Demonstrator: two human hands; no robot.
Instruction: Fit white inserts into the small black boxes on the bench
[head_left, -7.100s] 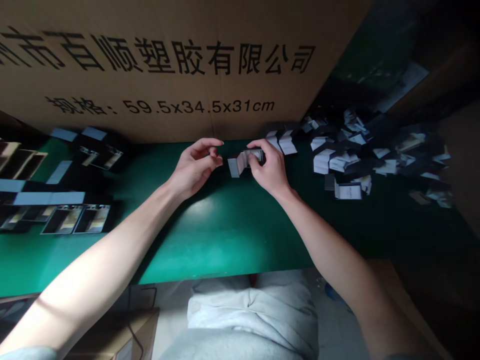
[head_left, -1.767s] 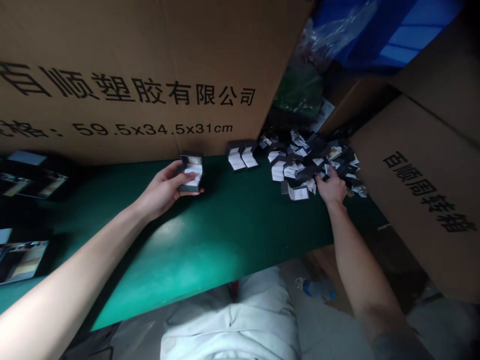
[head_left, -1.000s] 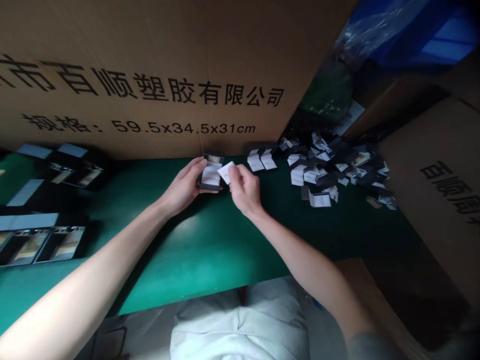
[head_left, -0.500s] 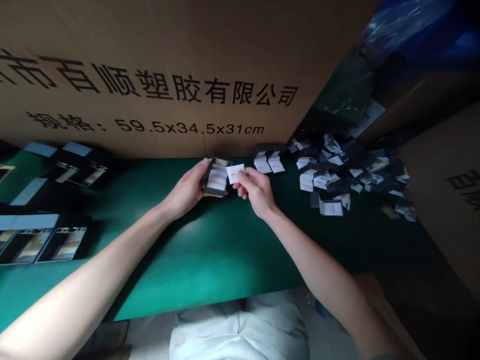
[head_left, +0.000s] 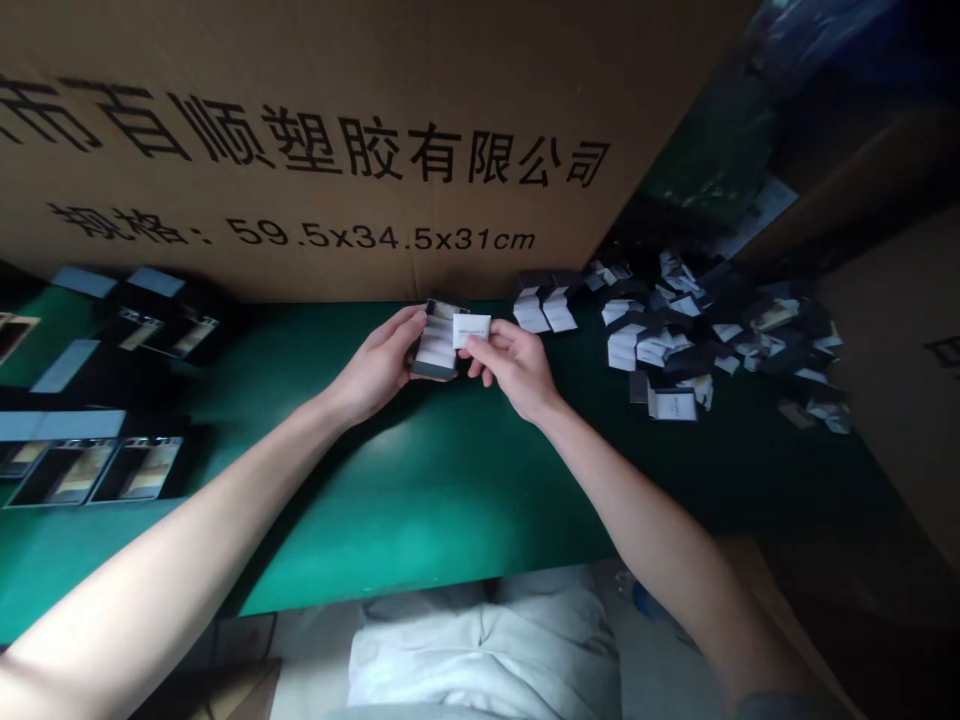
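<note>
Frame centre: left hand [head_left: 379,368] grips an open dark box [head_left: 436,352]; right hand [head_left: 517,372] holds a white printed piece [head_left: 472,328] overlapping its right edge. Small boxes [head_left: 624,346] heaped at right; large carton [head_left: 337,190] across upper left.

Table [head_left: 420,500] smooth, soft sheen. Carton [head_left: 360,195] matt cardboard. Card [head_left: 472,329] smooth paper. Held box [head_left: 436,348] matt outside. Trousers [head_left: 487,650] creased cloth.

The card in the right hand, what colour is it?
The card is white with a little dark print, seen best in the head view.
</note>
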